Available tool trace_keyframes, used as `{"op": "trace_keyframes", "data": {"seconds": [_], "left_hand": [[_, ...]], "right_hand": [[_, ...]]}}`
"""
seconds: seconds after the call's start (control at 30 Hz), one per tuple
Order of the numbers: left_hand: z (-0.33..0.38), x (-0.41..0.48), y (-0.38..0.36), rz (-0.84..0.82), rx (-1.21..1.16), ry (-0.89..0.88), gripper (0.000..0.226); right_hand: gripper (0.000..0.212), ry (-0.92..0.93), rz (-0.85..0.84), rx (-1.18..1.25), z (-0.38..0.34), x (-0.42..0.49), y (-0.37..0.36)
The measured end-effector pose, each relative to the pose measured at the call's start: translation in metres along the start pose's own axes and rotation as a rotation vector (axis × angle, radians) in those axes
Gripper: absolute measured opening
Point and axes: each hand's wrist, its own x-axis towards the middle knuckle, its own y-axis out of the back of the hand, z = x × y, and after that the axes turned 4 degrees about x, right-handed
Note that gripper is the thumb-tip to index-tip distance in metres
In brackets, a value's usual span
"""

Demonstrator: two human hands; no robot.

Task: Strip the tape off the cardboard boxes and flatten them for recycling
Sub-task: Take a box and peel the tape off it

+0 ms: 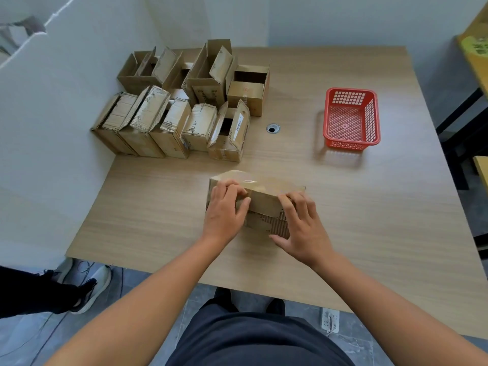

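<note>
A person stands at a light wood-grain counter (383, 212), both bare hands on a small brown cardboard box (265, 200) that sits near the front edge, in the middle. The left hand (224, 210) grips the box's left end, its fingers (232, 187) curled over the top edge and the thumb pressed on the near face. The right hand (299, 225) holds the right end, fingers (287, 202) spread with the tips hooked on the top edge and the thumb stretched low along the torn, corrugated near face. A strip of clear glossy tape (249, 182) runs across the box's top, just beyond the left fingertips. At the far left of the counter, against a white partition wall (66, 114), stands a cluster of opened brown cardboard boxes (182, 109) with flaps raised. A red plastic mesh basket (352, 120) sits well apart at the far right, with a round cable hole (273, 128) between it and the cluster.
</note>
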Motion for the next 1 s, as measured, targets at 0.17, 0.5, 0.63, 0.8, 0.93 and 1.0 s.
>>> {"op": "trace_keyframes", "data": {"seconds": [0.17,0.5,0.63,0.8,0.93,1.0], "left_hand": [[-0.010,-0.017,-0.008,-0.026,0.107,-0.103,0.051],[-0.001,-0.026,-0.020,0.036,0.088,-0.070,0.034],[-0.002,-0.027,-0.020,0.121,0.109,-0.165,0.024],[0.001,-0.012,-0.018,0.219,0.185,-0.272,0.003],[0.005,-0.003,-0.020,0.134,0.181,-0.212,0.004],[0.004,-0.004,-0.024,0.106,0.153,-0.121,0.010]], "right_hand": [[0.108,-0.002,-0.002,0.013,0.011,-0.016,-0.009],[0.067,-0.255,-0.044,0.201,0.010,-0.018,-0.004],[0.048,-0.320,-0.112,0.184,0.012,0.001,-0.003],[0.038,-0.281,-0.132,0.352,0.007,0.021,-0.002],[0.040,-0.320,-0.248,0.397,-0.001,0.028,-0.004],[0.043,-0.335,-0.277,0.448,-0.008,0.022,-0.007]]}}
